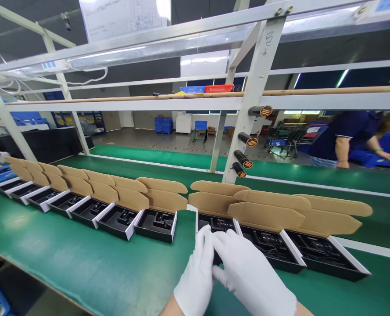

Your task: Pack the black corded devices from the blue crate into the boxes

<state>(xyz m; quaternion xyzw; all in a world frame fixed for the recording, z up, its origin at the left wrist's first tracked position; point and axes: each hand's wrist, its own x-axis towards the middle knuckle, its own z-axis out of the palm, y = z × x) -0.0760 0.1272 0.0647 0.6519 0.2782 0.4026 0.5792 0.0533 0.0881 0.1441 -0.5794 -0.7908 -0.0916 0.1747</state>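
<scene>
My left hand [196,274] and my right hand [250,272], both in white gloves, meet at the near side of an open box [237,227] with a black inside and a raised brown cardboard lid [214,199]. Between the gloves shows a small dark patch [217,259]; whether it is a separate piece or the box's front wall is hidden. The left fingers are pressed together, pointing up and away. My right fingers curl over toward the left hand, with the thumb below the dark patch. Dark parts [223,224] lie inside this box, partly covered by my hands.
More open boxes [155,226] stand in a row on the green table [116,267], several to the left and two [326,254] to the right. A white post [252,87] carrying black cylinders [243,159] rises behind. A person [349,136] is beyond the table.
</scene>
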